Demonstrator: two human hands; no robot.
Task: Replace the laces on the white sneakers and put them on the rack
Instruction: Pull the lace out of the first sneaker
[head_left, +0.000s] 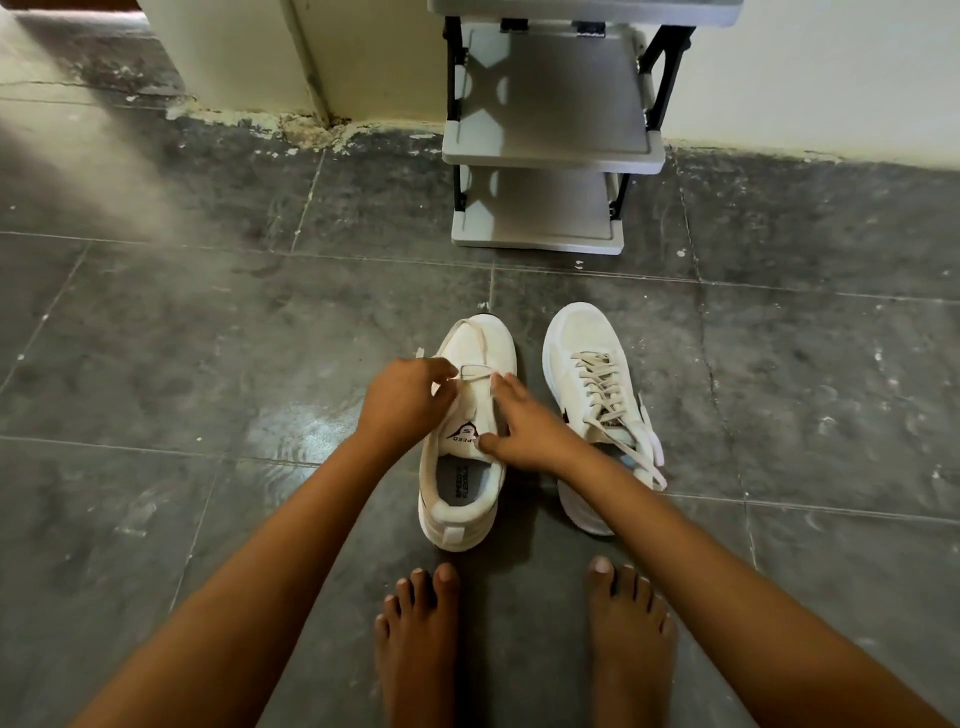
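On the floor (208, 364) before the rack (550, 150), the left sneaker (462, 467) lies toe-away, long axis toward the rack. The left hand (402, 408) pinches its lace (475, 371) near the toe; the right hand (524, 426), fingers spread, steadies the tongue

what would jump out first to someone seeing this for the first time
Two white sneakers side by side on the dark tiled floor: the left sneaker nearly unlaced, the right sneaker fully laced. The left hand pinches a lace while the right hand steadies the tongue. A grey rack stands empty behind.
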